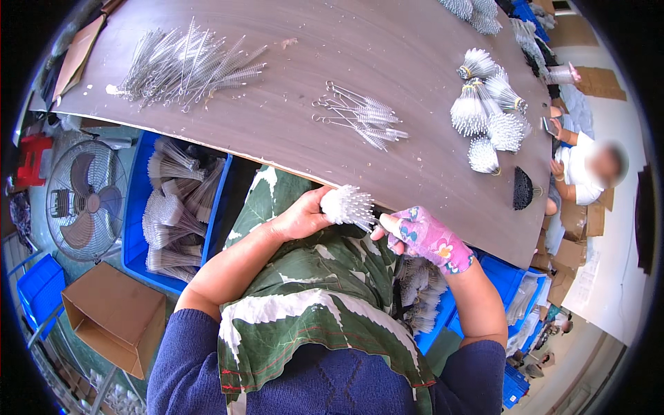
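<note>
A bundle of thin wire brushes with white bristles (348, 206) sits in my left hand (304, 213), whose fingers are wrapped round it at the table's front edge. Close to the bundle's right side is my right hand (423, 236), in a pink flowered fingerless glove. Its thumb and fingers are pinched together; whatever is between them is too small to make out. Beyond the bundle, several loose wire brushes (363, 116) with looped ends lie on the brown table (290, 83).
A large heap of loose brushes (187, 66) lies far left, tied bundles (477, 111) and a black-bristled bundle (523, 189) at right. Blue crates (225, 207) of brushes flank my lap. A fan (86, 200) and cardboard box (114, 315) stand left. Another person (584, 162) sits far right.
</note>
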A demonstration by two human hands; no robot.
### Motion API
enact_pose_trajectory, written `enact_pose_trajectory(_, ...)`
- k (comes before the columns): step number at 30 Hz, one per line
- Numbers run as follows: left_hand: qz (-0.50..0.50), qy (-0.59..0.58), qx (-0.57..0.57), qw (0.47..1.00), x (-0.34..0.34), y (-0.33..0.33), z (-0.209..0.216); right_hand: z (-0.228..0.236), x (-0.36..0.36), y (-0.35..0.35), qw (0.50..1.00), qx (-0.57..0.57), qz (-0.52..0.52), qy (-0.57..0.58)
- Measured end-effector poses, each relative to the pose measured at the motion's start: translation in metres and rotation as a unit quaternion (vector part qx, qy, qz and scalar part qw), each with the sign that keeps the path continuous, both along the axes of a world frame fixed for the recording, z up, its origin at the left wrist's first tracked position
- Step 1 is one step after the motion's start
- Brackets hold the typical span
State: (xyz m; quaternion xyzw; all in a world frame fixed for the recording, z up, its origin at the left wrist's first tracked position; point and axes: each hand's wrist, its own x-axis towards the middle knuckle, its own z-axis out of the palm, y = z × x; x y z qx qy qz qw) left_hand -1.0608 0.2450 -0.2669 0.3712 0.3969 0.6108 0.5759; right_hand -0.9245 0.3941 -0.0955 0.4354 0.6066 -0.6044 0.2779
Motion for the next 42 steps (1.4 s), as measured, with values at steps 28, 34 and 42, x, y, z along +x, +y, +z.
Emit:
enact_pose_trajectory(28,-0.026,-0.023,0.008,0.999,-0.003,0.003,-0.002,0.000,-0.025,-0.006,0.964,0.113,-0.051,0.235)
enact_pose_trajectory(34,-0.033,-0.041,0.003,0.999,-0.005,0.004,0.008,-0.012,-0.062,0.002,0.808,0.382,0.311,0.323)
enact_pose_trajectory(42,-0.071,-0.070,-0.069,0.993,-0.011,-0.002,0.016,-0.006,-0.078,-0.003,0.736,0.443,0.431,0.277)
